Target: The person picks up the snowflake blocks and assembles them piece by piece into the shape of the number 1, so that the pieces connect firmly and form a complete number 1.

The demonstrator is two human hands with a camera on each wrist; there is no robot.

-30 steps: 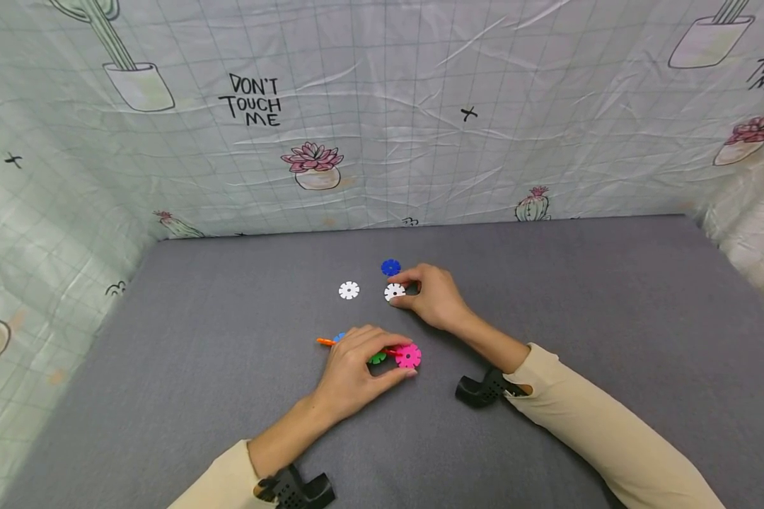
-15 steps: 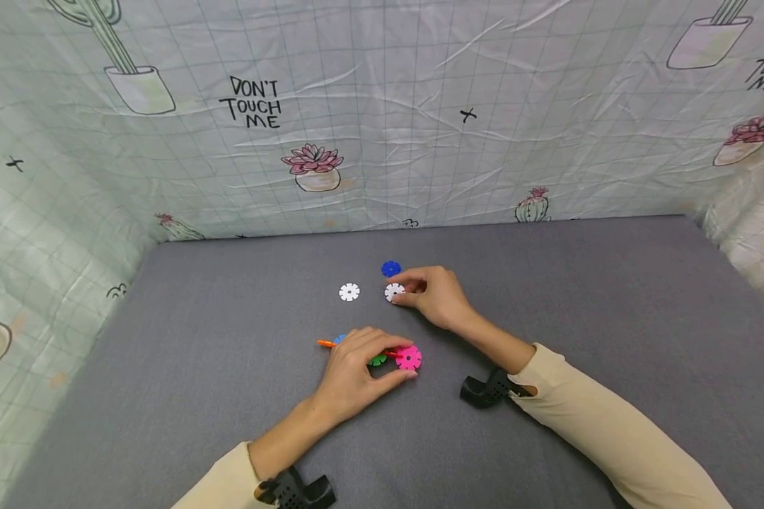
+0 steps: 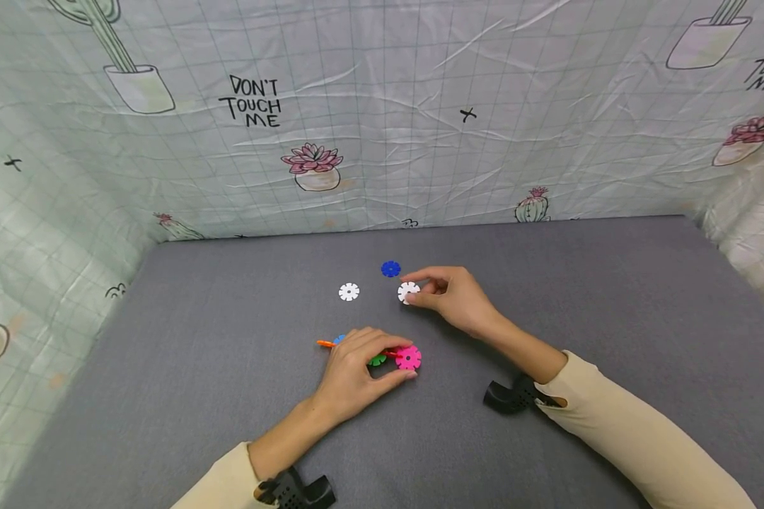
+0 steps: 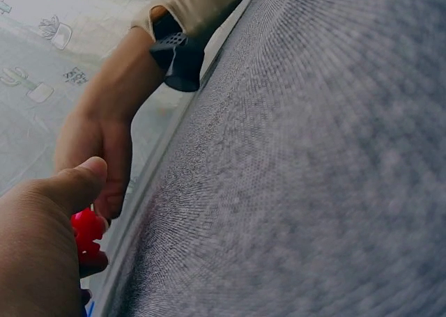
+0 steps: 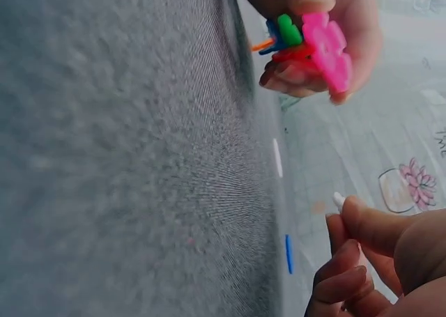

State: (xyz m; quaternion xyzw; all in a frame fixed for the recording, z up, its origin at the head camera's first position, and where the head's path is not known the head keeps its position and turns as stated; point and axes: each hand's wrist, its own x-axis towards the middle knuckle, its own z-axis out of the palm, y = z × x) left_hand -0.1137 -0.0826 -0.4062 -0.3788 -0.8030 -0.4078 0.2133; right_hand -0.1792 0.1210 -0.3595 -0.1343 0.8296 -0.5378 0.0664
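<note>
My left hand holds a small chain of interlocked slotted plastic discs between thumb and fingers. A pink disc faces out at its right end, next to a red disc. Green and blue discs follow, partly hidden by the hand, and an orange disc shows edge-on at the left end. Farther back and to the right, my right hand pinches a white slotted disc between thumb and fingertips. The two hands are apart.
Another white disc lies flat on the grey tabletop, left of the right hand. A dark blue disc lies just behind that hand. A printed cloth hangs along the table's back edge.
My right hand has shifted to the right with the pinched white disc, away from its earlier spot just in front of the dark blue disc. The left hand and its chain stay in place.
</note>
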